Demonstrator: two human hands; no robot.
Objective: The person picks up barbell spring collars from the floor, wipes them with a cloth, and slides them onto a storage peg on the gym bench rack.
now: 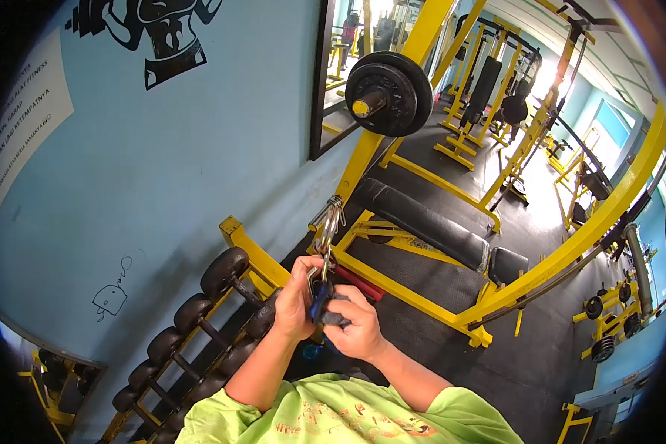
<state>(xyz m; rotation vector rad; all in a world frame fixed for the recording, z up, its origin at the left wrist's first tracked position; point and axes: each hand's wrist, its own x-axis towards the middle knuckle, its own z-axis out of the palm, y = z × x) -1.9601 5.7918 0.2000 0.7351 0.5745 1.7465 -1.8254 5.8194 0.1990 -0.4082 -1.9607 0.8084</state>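
Metal carabiners hang in a chain from the yellow frame, in front of my chest. My left hand is closed round the lower metal hook, its thumb and fingers pressed against it. Just to the right, my right hand grips a dark grey cloth with its fingers curled. A dark blue strap shows between the two hands, beside the cloth. How the strap meets the hook is partly hidden by my fingers.
A rack of black dumbbells stands at the lower left. Beyond my hands are a black padded bench and a weight plate on a yellow frame. A mirror hangs on the blue wall.
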